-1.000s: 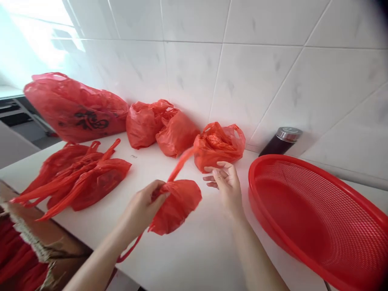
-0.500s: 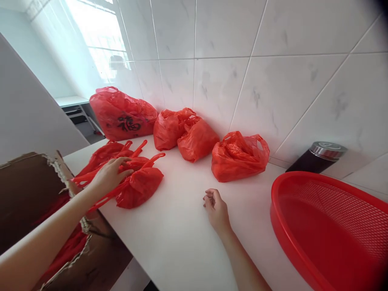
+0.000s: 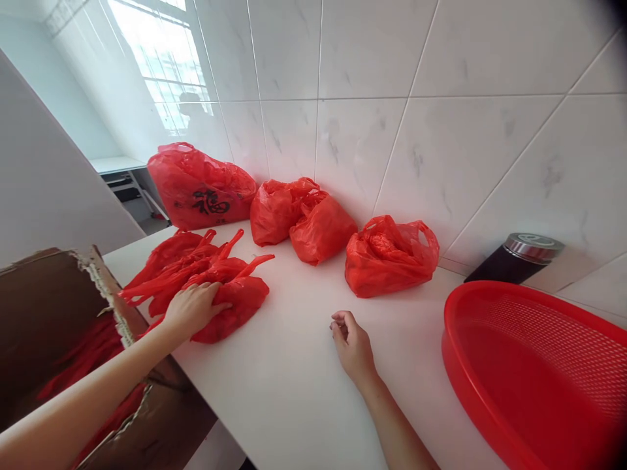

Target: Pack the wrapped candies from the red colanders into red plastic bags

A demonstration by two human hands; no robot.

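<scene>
My left hand [image 3: 194,307] is on top of a full red plastic bag [image 3: 247,297], with its fingers and thumb curled round the upper part of the bag. Other red bags [image 3: 166,258] lie bunched beside and behind it, their handles sticking up. I cannot make out where one bag ends and another begins. My right hand [image 3: 353,346] is low over the white table [image 3: 289,385], its fingers loosely bent and the thumb apart. It holds nothing that I can see. The nearest thing to it is a red bag with loop handles [image 3: 392,258].
Along the tiled wall stand a large red bag with black lettering [image 3: 200,189] and a pair of red bundles [image 3: 321,225]. A red mesh basket [image 3: 470,365] is at the right, before a dark flask [image 3: 509,260]. An open cardboard box [image 3: 105,287] holding red material borders the left edge.
My left hand has moved right and down onto the nearest bag and its fingers have closed round it. My right hand stays in much the same place.
</scene>
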